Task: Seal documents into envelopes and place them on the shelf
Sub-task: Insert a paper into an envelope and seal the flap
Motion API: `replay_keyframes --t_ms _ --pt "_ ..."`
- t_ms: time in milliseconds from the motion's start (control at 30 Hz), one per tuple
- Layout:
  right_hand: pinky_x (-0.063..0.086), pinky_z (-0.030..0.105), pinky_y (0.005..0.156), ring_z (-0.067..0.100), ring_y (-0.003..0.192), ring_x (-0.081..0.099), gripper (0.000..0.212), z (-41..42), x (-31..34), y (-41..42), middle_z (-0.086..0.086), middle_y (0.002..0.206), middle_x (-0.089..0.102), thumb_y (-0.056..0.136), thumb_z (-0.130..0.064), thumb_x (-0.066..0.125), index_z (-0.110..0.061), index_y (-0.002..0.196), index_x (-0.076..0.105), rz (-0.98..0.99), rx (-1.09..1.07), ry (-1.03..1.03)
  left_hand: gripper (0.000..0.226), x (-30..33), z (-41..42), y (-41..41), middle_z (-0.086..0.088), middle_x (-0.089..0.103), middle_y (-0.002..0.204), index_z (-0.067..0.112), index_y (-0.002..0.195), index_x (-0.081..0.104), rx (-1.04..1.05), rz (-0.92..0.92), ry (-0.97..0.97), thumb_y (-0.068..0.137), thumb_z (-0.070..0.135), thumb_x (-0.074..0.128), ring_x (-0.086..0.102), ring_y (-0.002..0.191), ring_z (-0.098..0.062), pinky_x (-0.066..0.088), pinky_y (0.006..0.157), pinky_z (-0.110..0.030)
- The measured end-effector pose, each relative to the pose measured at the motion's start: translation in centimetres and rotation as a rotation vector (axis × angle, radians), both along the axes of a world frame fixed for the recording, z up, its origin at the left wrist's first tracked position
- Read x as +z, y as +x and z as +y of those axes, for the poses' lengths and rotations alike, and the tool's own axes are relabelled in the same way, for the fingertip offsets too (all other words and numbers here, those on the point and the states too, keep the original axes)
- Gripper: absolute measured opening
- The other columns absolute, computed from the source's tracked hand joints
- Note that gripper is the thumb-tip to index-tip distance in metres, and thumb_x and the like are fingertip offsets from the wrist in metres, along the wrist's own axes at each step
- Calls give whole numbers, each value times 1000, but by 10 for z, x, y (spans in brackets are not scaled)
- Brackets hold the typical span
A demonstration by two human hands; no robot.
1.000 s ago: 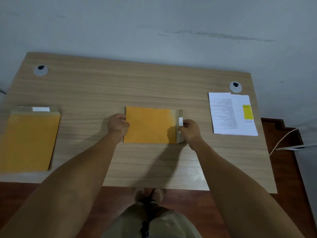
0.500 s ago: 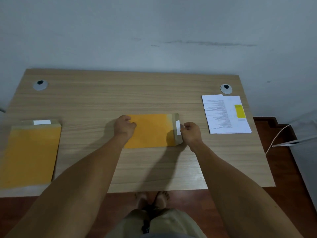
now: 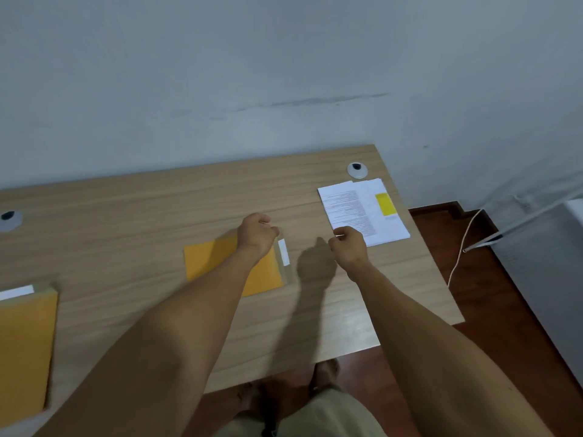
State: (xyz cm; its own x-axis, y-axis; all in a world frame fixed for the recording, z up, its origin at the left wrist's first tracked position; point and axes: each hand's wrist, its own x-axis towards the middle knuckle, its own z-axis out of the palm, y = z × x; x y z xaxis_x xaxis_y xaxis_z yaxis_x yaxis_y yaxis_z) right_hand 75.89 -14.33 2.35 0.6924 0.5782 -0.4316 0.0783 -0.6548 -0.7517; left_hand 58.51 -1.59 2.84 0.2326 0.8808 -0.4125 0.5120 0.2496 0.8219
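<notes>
Head view: left hand [image 3: 256,232], fingers curled, covers the flat orange envelope's [image 3: 214,263] flap corner on the wood-grain surface [image 3: 126,222]; right hand [image 3: 348,244] pinches something thin, hard to identify, near the document stack [image 3: 362,209].

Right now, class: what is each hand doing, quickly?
Left hand: fingers curled, resting on the flap end of the middle envelope; whether it grips it cannot be told.
Right hand: pinching a thin white strip.
</notes>
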Motion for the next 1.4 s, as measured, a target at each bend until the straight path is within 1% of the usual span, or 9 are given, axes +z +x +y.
replay_keyframes --t_ms 300,533,700,800,867,933,1033,1167,1400 --pt "54 49 97 32 113 63 43 0 -7 99 13 124 67 89 -12 53 -9 131 59 -30 113 -54 33 -10 -19 103 -10 69 104 8 110 67 48 20 -33 79 11 77 65 94 -25 51 86 -31" --pt "49 36 97 30 116 59 40 11 -15 152 12 125 64 92 -7 55 -3 131 58 -93 150 -90 36 -31 -34 156 -1 65 106 16 119 61 65 71 -100 85 7 69 59 89 -18 43 66 -21" --pt "48 34 95 30 118 59 44 23 -25 173 12 131 62 92 -11 56 -5 135 56 -70 183 -138 57 -54 -42 180 -13 64 119 21 130 58 29 88 -143 79 1 74 65 101 -27 55 89 -36" --pt "47 33 90 31 118 58 43 29 -32 177 11 131 62 91 -12 56 -6 134 56 -72 194 -158 64 -63 -42 190 -14 63 126 18 136 57 16 133 -118 78 -5 72 64 110 -30 55 92 -36" --pt "45 30 81 32 108 59 35 33 -33 179 11 118 64 91 -11 56 -6 125 60 -68 198 -180 64 -64 -42 194 -10 62 129 18 137 57 19 188 -84 79 -9 67 64 110 -28 54 89 -32" --pt "41 28 66 32 87 54 7 37 -38 181 6 89 59 90 -10 57 -8 94 62 -66 191 -222 65 -65 -42 198 -6 61 133 18 138 56 6 250 -46 80 -10 63 63 112 -27 55 89 -33" --pt "28 27 49 28 72 43 32 44 -41 183 -1 65 39 86 -12 61 -16 64 39 -35 164 -233 66 -62 -44 204 -6 59 136 20 140 54 -20 316 -13 80 -9 55 65 110 -30 57 89 -40" --pt "44 30 64 26 74 56 16 51 -39 186 5 80 58 82 -18 70 -5 88 62 101 151 -206 65 -64 -46 209 -6 51 146 17 145 49 -51 361 -6 84 -5 55 55 127 -27 49 103 -37" --pt "47 29 61 26 88 63 23 56 -35 171 6 94 66 82 -22 63 -7 100 63 146 249 -160 63 -66 -46 211 -8 49 148 12 146 47 -60 366 11 86 -3 56 48 134 -27 43 109 -36"
